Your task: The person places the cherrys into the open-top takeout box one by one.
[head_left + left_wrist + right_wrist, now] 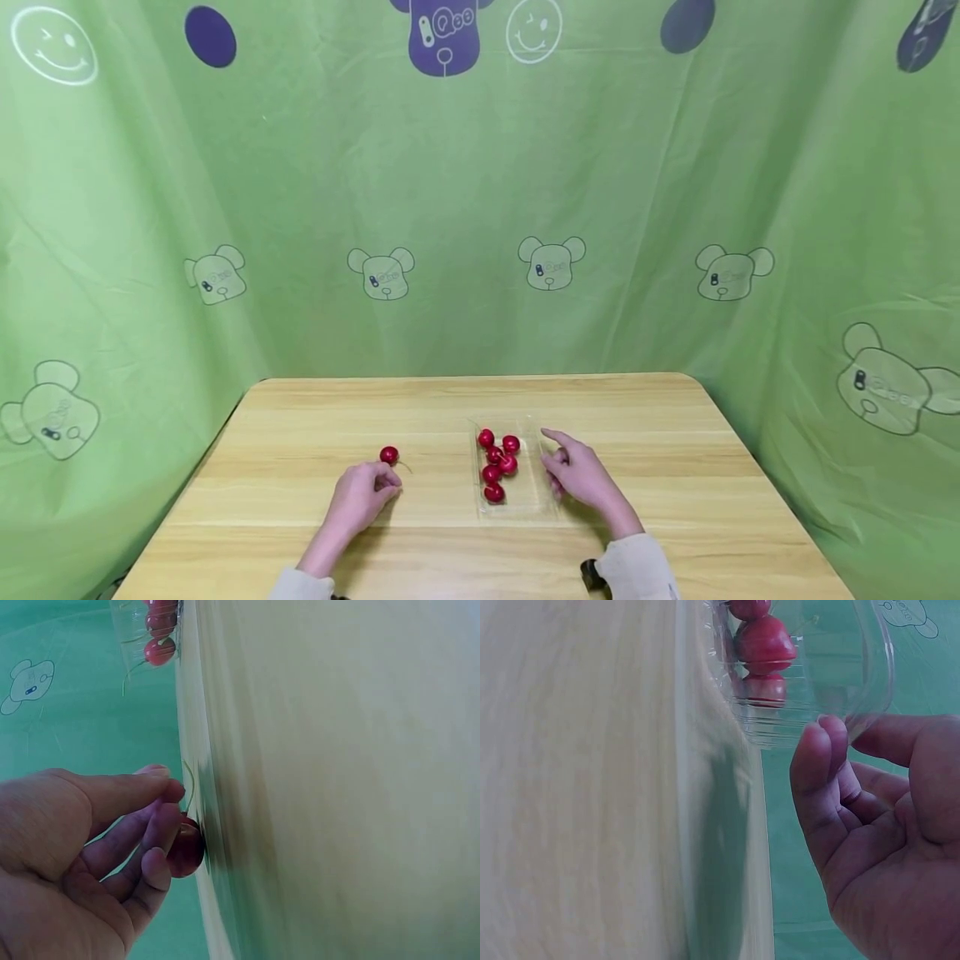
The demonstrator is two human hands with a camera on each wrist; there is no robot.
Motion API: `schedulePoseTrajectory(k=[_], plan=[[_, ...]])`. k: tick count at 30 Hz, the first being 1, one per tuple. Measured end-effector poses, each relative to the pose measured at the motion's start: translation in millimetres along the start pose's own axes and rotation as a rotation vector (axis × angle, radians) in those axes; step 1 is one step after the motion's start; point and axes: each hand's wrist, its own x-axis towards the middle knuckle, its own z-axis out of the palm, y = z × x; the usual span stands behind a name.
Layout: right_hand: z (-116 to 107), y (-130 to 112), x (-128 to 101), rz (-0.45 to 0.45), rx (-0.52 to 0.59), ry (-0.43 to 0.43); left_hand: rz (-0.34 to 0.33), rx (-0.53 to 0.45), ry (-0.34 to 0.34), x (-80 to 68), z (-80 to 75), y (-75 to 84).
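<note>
Centrally on the wooden bench (660, 500), nearer the front edge than the back: a clear plastic tray (536, 500) holding five red cherries (497, 465), clustered along the tray's left half. Visible also in the right wrist view as a transparent ribbed wall (832, 690) with red fruit (765, 641) behind it.

Left of the tray, well apart from it: a single loose cherry (388, 454) lying on the bench surface, thin stem trailing to the right. Same cherry (186, 847) seen in the left wrist view, resting against the wood.

Left hand (362, 493): lying on the bench just in front of the loose cherry, fingers curled. In the left wrist view, fingertips (161, 825) touching the cherry, thumb above it near the stem. Grip half-closed around the fruit; whether a firm pinch is made cannot be told.

Right hand (577, 473): placed at the right side of the tray, index finger extended toward the back edge, remaining fingers relaxed. In the right wrist view, fingertips (821, 746) touching the tray's outer wall, palm open, nothing enclosed. Grip open.

Behind and beside the bench: green cloth backdrop (450, 208) printed with bear figures and smiling faces.
</note>
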Motion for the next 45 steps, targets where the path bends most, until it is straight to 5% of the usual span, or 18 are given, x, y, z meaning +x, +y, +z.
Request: schedulePoseTrajectory(k=[36, 45], plan=[[-0.4, -2.6, -0.8, -0.020, 0.012, -0.003, -0.088, -0.037, 0.119, 3.0, -19.8, 11.3], [-0.7, -3.9, -2.1, 0.008, -0.004, 0.002, -0.087, -0.146, 0.085, 2.3, -24.8, 22.9]])
